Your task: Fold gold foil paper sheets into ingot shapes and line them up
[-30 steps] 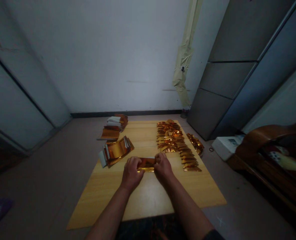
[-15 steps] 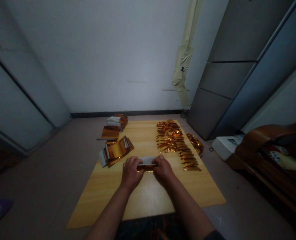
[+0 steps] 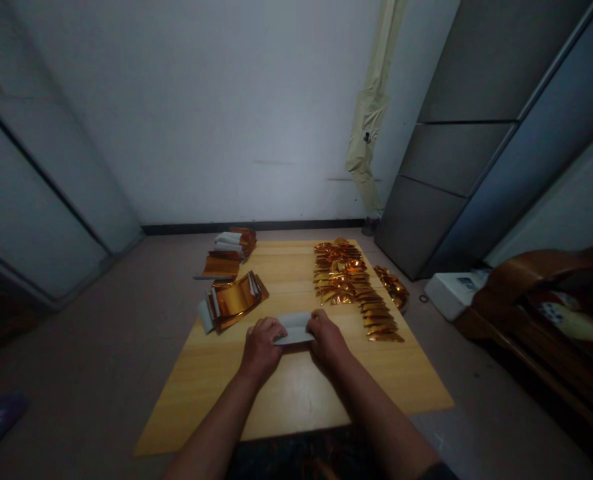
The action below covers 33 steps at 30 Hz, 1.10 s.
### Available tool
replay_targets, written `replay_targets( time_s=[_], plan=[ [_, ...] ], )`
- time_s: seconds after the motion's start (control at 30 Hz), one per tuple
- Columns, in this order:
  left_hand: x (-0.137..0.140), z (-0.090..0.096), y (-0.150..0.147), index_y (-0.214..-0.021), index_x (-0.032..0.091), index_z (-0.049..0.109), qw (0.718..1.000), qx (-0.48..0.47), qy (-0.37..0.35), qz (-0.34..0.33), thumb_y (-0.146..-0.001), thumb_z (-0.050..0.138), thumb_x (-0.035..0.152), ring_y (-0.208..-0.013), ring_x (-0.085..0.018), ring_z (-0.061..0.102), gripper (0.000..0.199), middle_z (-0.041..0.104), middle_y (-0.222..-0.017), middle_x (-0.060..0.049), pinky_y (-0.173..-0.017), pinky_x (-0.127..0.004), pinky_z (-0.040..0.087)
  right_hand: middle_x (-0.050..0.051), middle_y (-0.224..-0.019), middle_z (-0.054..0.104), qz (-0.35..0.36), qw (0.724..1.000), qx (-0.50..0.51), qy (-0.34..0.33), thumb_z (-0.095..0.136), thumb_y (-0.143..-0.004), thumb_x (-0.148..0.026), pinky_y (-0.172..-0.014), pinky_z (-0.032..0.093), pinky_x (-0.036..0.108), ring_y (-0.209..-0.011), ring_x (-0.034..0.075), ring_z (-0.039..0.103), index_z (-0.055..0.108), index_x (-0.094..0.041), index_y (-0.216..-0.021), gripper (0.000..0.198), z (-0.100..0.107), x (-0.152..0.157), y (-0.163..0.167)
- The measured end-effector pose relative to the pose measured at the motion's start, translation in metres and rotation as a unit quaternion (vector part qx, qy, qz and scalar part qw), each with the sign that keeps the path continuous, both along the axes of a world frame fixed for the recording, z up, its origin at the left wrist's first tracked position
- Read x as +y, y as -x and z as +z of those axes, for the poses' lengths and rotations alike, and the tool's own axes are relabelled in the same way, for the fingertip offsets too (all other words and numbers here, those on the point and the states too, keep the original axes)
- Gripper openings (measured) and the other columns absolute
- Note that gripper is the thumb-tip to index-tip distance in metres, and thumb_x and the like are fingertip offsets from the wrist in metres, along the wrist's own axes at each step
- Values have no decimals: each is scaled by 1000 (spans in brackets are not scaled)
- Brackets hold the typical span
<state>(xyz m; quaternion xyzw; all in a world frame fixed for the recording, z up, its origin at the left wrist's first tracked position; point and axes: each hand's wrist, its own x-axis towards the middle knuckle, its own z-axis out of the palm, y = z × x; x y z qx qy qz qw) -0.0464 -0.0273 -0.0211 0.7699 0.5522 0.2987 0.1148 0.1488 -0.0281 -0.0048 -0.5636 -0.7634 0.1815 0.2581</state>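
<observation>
Two bare hands are at work over one wooden counter (image 3: 296,400), the left hand (image 3: 262,343) at one end of a single sheet of paper (image 3: 296,328) and the right hand (image 3: 329,341) at the other. The fingers of each are clamped on their own end of the sheet, thumbs on the near side, so that it spans the gap between the hands in the middle of the counter. On the left lie two groups of loose sheets: one nearer pile (image 3: 236,298), gold side showing with pale edges among it, and one farther pile (image 3: 221,265) by the far left edge, partly copper and partly white. On the right are two groups of folded gold pieces: one broad far bunch (image 3: 341,270) and one narrower near row (image 3: 380,315) trailing toward the near right; they overlap so closely in the dim light that a fair count of the pieces cannot be made. One further gold heap (image 3: 392,288) sits beyond the right edge of the counter. Past that stand one fridge (image 3: 446,153), one white box (image 3: 449,293) and one carved wooden seat (image 3: 506,280). The sheet in the hands is a plain pale grey, wider than it is deep, its dull face toward the viewer; it curves a little, and a darker reddish band shows just under its near edge.
</observation>
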Motion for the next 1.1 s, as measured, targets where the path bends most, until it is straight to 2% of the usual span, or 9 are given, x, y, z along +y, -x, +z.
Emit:
replay_targets(
  time_s=[0.13,0.23,0.37,0.47,0.67,0.77,0.87,0.97,1.1],
  plan=[
    [-4,2,4,-80,24,68,1000,8,-9,-24,-66,53,4,-97,-22,57,29,66,-96,-3,-81,-37,38,11,-128,51,28,997,-62,-21,50,-66,0,-86,45,27,-104,19,55,64,-19,-93,35,0,-6,0],
    [-6,2,6,-80,24,71,999,18,-21,-37,-66,54,5,-98,-22,57,29,67,-99,-4,-82,-38,39,14,-134,50,34,994,-101,-31,51,-73,-4,-90,44,29,-112,21,52,65,-17,-95,29,-1,-12,-2],
    [-8,3,9,-84,23,73,997,35,-34,-61,-67,55,7,-98,-24,58,30,67,-103,-6,-83,-40,41,13,-134,52,34,988,-142,-50,51,-80,-5,-92,43,30,-111,22,51,66,-17,-93,23,-3,-19,-7],
    [-10,4,14,-91,23,74,994,53,-37,-84,-64,53,6,-100,-25,57,38,66,-107,-7,-85,-41,43,12,-134,52,41,983,-171,-57,50,-84,-8,-88,42,31,-106,22,51,65,-18,-93,20,-2,-23,-10],
    [-11,6,27,-107,24,72,988,70,-21,-132,-60,52,5,-114,-27,55,54,63,-122,-8,-97,-44,43,10,-121,58,43,978,-197,-51,48,-91,-12,-79,40,32,-95,22,49,65,-20,-99,21,3,-26,-11],
    [-12,8,27,-108,23,72,986,86,-15,-145,-71,58,13,-114,-27,54,41,62,-124,-9,-97,-44,43,10,-120,57,38,981,-187,-38,48,-92,-14,-79,38,32,-95,22,48,65,-21,-100,20,5,-26,-10],
    [-12,12,19,-98,22,73,986,98,-26,-130,-82,59,23,-106,-26,56,21,64,-113,-9,-91,-43,44,10,-115,58,23,982,-185,-26,48,-92,-15,-78,37,32,-94,22,48,67,-20,-92,19,8,-24,-7],
    [-12,15,9,-89,21,72,986,118,-37,-112,-85,58,20,-99,-24,55,15,65,-101,-8,-87,-42,43,12,-120,55,18,981,-188,-37,51,-88,-13,-79,35,33,-97,23,47,67,-19,-94,18,12,-22,1],
    [-11,16,3,-82,18,71,985,125,-34,-113,-85,58,17,-92,-22,53,13,64,-91,-7,-83,-39,43,11,-121,54,57,978,-193,-49,57,-84,-15,-78,33,34,-99,25,45,66,-23,-103,23,15,-21,16]
  ],
)
